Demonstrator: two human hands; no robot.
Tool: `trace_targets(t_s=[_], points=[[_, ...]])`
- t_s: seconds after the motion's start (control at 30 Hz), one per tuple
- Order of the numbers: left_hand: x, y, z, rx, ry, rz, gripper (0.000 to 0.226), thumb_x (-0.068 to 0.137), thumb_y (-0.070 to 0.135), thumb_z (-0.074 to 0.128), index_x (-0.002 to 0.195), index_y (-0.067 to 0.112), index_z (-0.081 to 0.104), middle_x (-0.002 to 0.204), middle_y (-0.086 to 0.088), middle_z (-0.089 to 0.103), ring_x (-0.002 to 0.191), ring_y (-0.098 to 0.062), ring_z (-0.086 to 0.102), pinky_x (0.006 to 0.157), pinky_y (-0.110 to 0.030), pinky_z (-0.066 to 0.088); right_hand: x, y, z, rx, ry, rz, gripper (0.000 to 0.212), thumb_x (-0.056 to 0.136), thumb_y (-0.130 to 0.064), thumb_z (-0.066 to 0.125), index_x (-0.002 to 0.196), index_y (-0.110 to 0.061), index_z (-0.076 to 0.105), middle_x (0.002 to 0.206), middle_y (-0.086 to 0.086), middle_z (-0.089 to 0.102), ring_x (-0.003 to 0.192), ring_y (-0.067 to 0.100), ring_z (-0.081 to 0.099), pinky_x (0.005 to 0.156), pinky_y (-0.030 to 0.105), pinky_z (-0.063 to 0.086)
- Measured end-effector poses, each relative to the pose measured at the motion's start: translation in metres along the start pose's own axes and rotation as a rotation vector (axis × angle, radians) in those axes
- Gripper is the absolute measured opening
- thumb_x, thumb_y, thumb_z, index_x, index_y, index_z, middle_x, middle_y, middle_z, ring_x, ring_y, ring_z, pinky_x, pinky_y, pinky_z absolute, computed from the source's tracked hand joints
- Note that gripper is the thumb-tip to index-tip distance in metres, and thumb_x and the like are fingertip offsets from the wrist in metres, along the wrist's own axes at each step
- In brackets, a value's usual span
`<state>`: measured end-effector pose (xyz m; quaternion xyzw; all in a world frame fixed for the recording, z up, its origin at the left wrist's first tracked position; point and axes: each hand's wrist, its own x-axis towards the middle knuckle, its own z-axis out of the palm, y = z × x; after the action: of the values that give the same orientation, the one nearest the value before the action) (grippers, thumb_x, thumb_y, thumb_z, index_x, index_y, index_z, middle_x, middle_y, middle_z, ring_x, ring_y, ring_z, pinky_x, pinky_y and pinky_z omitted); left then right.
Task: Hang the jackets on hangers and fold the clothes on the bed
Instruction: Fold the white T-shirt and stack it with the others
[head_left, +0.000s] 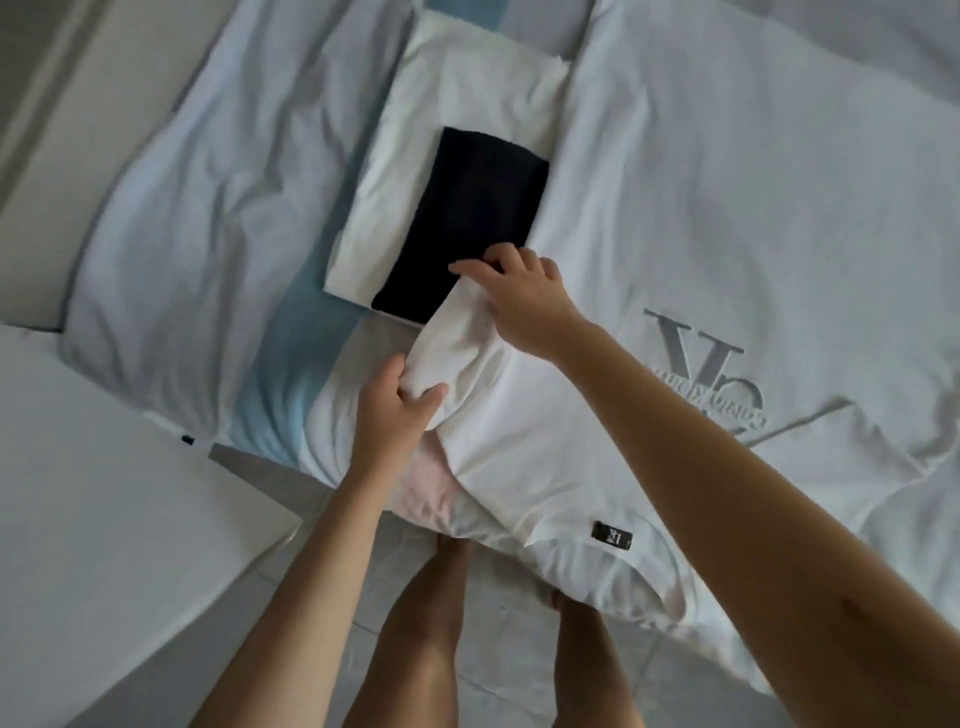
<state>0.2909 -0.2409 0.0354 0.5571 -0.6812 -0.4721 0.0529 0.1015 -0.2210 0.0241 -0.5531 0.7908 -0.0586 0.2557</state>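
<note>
A white T-shirt (540, 467) with a small black label lies over the near edge of the bed. My left hand (389, 410) grips a bunched fold of its sleeve. My right hand (524, 301) pinches the far end of the same sleeve, right beside a folded black garment (467, 218). The black garment rests on a folded white garment (415, 156). A second white shirt (753, 234) with a large grey printed logo lies spread flat across the right of the bed.
A rumpled pale duvet (197, 249) covers the left of the bed, with a blue sheet strip (291, 374) showing. A white table top (104, 493) stands at the left. My legs stand on the tiled floor (498, 691) by the bed edge.
</note>
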Motion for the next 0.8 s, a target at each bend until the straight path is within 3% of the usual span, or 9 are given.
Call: trace_targets(t_s=[0.1, 0.17, 0.3, 0.43, 0.57, 0.67, 0.8], points=[[-0.008, 0.005, -0.006, -0.03, 0.075, 0.094, 0.029, 0.078, 0.007, 0.072, 0.093, 0.017, 0.048, 0.076, 0.013, 0.046, 0.068, 0.005, 0.047, 0.061, -0.007, 0.035, 0.014, 0.006, -0.02, -0.169, -0.15, -0.137, 0.033, 0.093, -0.02, 0.053, 0.123, -0.031, 0.054, 0.121, 0.0, 0.049, 0.112, 0.023, 0.045, 0.098, 0.035, 0.025], [-0.012, 0.009, -0.012, -0.05, 0.085, 0.13, 0.036, 0.08, 0.007, 0.07, 0.104, 0.02, 0.047, 0.092, 0.018, 0.05, 0.084, 0.013, 0.049, 0.072, 0.0, 0.034, 0.016, 0.005, -0.03, -0.069, -0.127, -0.168, 0.022, 0.093, -0.017, 0.052, 0.112, -0.025, 0.057, 0.099, -0.004, 0.058, 0.093, 0.02, 0.054, 0.092, 0.031, 0.025], [-0.013, 0.007, -0.029, 0.079, 0.148, 0.217, 0.018, 0.08, 0.006, 0.071, 0.094, 0.007, 0.059, 0.087, 0.001, 0.06, 0.078, -0.01, 0.053, 0.069, -0.005, 0.038, 0.027, -0.009, -0.047, 0.085, 0.003, -0.217, 0.022, 0.087, -0.005, 0.05, 0.102, -0.018, 0.057, 0.084, -0.006, 0.062, 0.07, 0.015, 0.051, 0.087, 0.03, 0.032], [-0.013, 0.01, -0.044, 0.085, 0.194, 0.172, 0.023, 0.075, 0.008, 0.075, 0.073, 0.013, 0.053, 0.061, 0.011, 0.049, 0.057, 0.001, 0.048, 0.053, -0.008, 0.035, 0.041, -0.022, -0.059, 0.159, 0.026, -0.241, 0.018, 0.081, -0.002, 0.053, 0.092, -0.015, 0.06, 0.081, -0.006, 0.062, 0.072, 0.013, 0.051, 0.068, 0.026, 0.031], [-0.005, 0.014, -0.054, -0.054, 0.16, 0.038, 0.026, 0.073, 0.009, 0.077, 0.068, 0.012, 0.052, 0.061, 0.007, 0.05, 0.055, -0.005, 0.047, 0.051, -0.01, 0.034, 0.054, -0.028, -0.058, 0.199, -0.011, -0.163, 0.02, 0.083, -0.005, 0.059, 0.1, -0.015, 0.061, 0.082, -0.01, 0.054, 0.078, 0.011, 0.048, 0.06, 0.025, 0.03], [-0.003, 0.019, -0.052, -0.276, 0.034, -0.12, 0.018, 0.076, 0.003, 0.073, 0.078, 0.012, 0.057, 0.075, 0.005, 0.062, 0.063, 0.002, 0.057, 0.059, -0.012, 0.043, 0.062, -0.028, -0.053, 0.244, -0.025, -0.116, 0.016, 0.083, -0.006, 0.061, 0.092, -0.019, 0.059, 0.072, -0.015, 0.049, 0.075, 0.009, 0.048, 0.058, 0.026, 0.032], [-0.001, 0.016, -0.05, -0.352, 0.04, -0.184, 0.016, 0.074, 0.004, 0.073, 0.087, 0.006, 0.063, 0.088, -0.01, 0.069, 0.083, -0.016, 0.063, 0.078, -0.033, 0.052, 0.069, -0.026, -0.046, 0.239, -0.01, -0.101, 0.015, 0.082, -0.007, 0.061, 0.088, -0.021, 0.062, 0.07, -0.018, 0.047, 0.078, 0.01, 0.051, 0.055, 0.022, 0.033]])
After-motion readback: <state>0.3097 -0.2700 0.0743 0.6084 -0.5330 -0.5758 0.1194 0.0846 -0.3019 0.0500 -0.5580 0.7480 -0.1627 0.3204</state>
